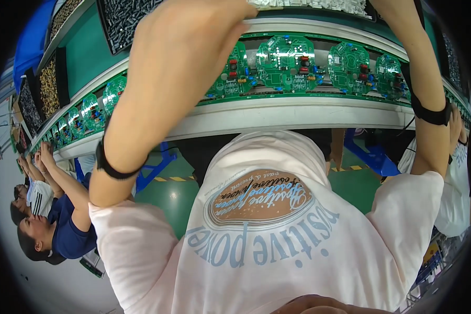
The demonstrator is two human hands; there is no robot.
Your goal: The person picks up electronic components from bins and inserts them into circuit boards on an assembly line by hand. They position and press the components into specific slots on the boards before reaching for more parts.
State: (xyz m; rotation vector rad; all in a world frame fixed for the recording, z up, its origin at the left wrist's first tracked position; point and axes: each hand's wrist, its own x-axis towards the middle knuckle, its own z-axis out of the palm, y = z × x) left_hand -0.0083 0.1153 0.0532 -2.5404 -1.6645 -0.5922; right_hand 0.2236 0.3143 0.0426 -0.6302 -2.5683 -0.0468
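Fingers of your left hand [201,23] curl near white plastic parts [340,5], grip unreadable; right hand off-frame. Circuit boards [283,73] sit below your fingers; a low forearm [152,94] could knock red components [304,65] askew.

- A long counter with a green top [86,68] bends across the upper part of the view.
- Along its near side runs a pale rail [298,114].
- Just behind that rail stands a row of green circuit boards [285,63], fitted with small red, blue and black components.
- Farther back sits a black tray [106,32] of dark parts [125,21].
- Small white parts [340,5] lie at the top edge.
- At left, another black tray [63,78] holds yellowish-brown pieces [49,86].
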